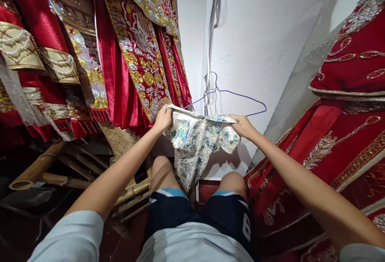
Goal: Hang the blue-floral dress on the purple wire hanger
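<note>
Centre frame: left hand and right hand, held apart, each pinch the top edge of a pale floral garment spread just below a purple wire hanger; garment apparently not yet hung, hanger wire still bare.

You hold cream floral cloth, blue-green blossoms printed all over. Wire hanger above it, purple-blue. Hanging robes at your left: deep red satin, gold and silver embroidery, pearl-trimmed cream bands. Gown at your right: red, silver-gold scrollwork. Your shorts navy, light blue and white trim. Wall plain white.
</note>
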A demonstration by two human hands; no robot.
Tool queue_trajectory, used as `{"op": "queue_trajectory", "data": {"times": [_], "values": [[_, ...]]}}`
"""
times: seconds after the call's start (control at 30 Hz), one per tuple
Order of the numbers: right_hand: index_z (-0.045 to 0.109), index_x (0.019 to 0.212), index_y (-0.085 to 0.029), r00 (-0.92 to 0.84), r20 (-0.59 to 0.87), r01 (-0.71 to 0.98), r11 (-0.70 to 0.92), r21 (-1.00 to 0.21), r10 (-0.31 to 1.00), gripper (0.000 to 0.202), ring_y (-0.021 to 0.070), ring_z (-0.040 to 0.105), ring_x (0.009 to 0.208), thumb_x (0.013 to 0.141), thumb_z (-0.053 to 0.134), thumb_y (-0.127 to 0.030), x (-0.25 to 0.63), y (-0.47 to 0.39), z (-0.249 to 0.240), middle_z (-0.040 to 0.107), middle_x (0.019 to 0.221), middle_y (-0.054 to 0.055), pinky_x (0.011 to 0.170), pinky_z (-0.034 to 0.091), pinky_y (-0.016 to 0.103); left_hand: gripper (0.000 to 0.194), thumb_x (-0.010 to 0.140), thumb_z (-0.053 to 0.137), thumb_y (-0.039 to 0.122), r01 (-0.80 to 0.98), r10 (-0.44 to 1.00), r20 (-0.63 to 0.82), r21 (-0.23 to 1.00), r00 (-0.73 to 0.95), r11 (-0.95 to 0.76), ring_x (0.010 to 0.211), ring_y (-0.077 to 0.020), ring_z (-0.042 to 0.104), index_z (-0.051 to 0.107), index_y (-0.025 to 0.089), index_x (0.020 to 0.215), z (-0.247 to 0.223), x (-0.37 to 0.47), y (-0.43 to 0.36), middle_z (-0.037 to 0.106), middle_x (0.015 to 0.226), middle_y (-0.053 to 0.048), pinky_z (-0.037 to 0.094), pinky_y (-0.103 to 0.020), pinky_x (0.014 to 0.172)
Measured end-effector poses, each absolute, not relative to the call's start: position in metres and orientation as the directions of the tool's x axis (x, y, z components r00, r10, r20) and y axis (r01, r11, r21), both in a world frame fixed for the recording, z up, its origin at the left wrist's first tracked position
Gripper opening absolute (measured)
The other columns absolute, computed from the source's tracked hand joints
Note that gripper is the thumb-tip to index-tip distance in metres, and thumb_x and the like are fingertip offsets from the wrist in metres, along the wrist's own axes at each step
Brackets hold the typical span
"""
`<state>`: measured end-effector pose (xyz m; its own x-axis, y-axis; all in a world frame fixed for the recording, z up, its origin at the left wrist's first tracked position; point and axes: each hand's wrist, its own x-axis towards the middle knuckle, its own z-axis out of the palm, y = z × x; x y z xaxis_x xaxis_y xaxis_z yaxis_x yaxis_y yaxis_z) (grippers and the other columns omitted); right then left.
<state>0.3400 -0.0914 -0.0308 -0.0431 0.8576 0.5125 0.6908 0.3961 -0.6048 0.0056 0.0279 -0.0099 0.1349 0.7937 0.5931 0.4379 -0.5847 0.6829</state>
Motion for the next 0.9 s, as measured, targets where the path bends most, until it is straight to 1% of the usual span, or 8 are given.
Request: {"op": "queue_trajectory", "data": {"times": [0.1,0.23,0.37,0.5,0.57,0.67,0.8,0.9], "values": [[0.063,0.077,-0.019,-0.110,0.465,0.710,0.397,-0.582,0.879,0.018,0.0188,0.059,0.073,0.072,0.046,-0.019,0.323,-0.095,-0.030,0.065,0.074,0.000,0.066,0.039,0.026,0.020,0.088,0.041,0.026,0.466,0.801,0.530,0.655,0.278,-0.595,0.070,-0.0174,0.049,0.050,0.019,0.071,0.016,0.021,0.044,0.055,0.073,-0.003,0.038,-0.028,0.066],[0.064,0.086,-0.020,-0.123,0.432,0.794,0.350,-0.497,0.893,0.020,0.0188,0.056,0.064,0.073,0.049,-0.018,0.302,-0.099,-0.031,0.066,0.073,0.002,0.060,0.037,0.026,0.015,0.082,0.046,0.024,0.446,0.686,0.555,0.521,0.471,-0.728,0.066,-0.0166,0.049,0.053,0.018,0.071,0.041,0.033,0.044,0.056,0.069,-0.002,0.036,-0.027,0.064],[0.054,0.124,-0.022,0.122,0.577,0.803,0.262,-0.536,0.807,0.051,0.0191,0.054,0.058,0.073,0.055,-0.021,0.313,-0.105,-0.025,0.066,0.071,0.000,0.059,0.038,0.027,0.019,0.083,0.046,0.029,0.429,0.595,0.610,0.415,0.523,-0.803,0.064,-0.0158,0.046,0.052,0.018,0.068,0.047,0.025,0.042,0.050,0.064,0.000,0.033,-0.027,0.063],[0.039,0.145,-0.014,0.460,0.627,0.739,0.120,-0.663,0.629,0.085,0.0223,0.060,0.066,0.065,0.066,-0.021,0.353,-0.102,-0.010,0.066,0.075,0.002,0.065,0.045,0.032,0.020,0.080,0.049,0.030,0.378,0.621,0.576,0.495,0.531,-0.782,0.060,-0.0146,0.040,0.048,0.019,0.063,0.050,0.020,0.045,0.045,0.061,0.000,0.029,-0.028,0.059],[0.054,0.134,-0.010,0.520,0.507,0.654,0.062,-0.754,0.687,0.075,0.0226,0.062,0.070,0.062,0.070,-0.020,0.371,-0.098,0.000,0.068,0.078,0.006,0.066,0.047,0.032,0.023,0.078,0.049,0.027,0.373,0.645,0.550,0.532,0.531,-0.761,0.056,-0.0137,0.035,0.042,0.020,0.058,0.053,0.022,0.047,0.039,0.057,0.001,0.026,-0.029,0.057],[0.074,0.100,-0.011,0.405,0.310,0.507,0.071,-0.859,0.860,0.040,0.0215,0.065,0.072,0.061,0.075,-0.022,0.389,-0.102,0.014,0.072,0.080,0.009,0.065,0.049,0.030,0.028,0.079,0.047,0.025,0.454,0.708,0.525,0.544,0.472,-0.706,0.053,-0.0141,0.033,0.036,0.021,0.055,0.056,0.023,0.050,0.035,0.055,0.001,0.025,-0.030,0.056],[0.075,0.078,-0.014,0.140,0.123,0.337,0.070,-0.939,0.982,0.032,0.0219,0.068,0.070,0.056,0.088,-0.032,0.396,-0.122,0.031,0.075,0.075,0.007,0.063,0.052,0.029,0.027,0.084,0.044,0.027,0.646,0.775,0.543,0.472,0.323,-0.600,0.061,-0.0182,0.044,0.043,0.020,0.059,0.054,0.020,0.054,0.050,0.062,-0.004,0.030,-0.031,0.060],[0.071,0.076,-0.015,0.122,0.114,0.103,0.101,-0.990,0.986,0.036,0.0230,0.069,0.066,0.063,0.086,-0.045,0.384,-0.124,0.042,0.073,0.070,0.008,0.064,0.055,0.032,0.023,0.086,0.044,0.028,0.689,0.772,0.570,0.439,0.282,-0.576,0.069,-0.0211,0.051,0.051,0.019,0.065,0.054,0.027,0.054,0.060,0.072,-0.007,0.034,-0.030,0.063]]}}
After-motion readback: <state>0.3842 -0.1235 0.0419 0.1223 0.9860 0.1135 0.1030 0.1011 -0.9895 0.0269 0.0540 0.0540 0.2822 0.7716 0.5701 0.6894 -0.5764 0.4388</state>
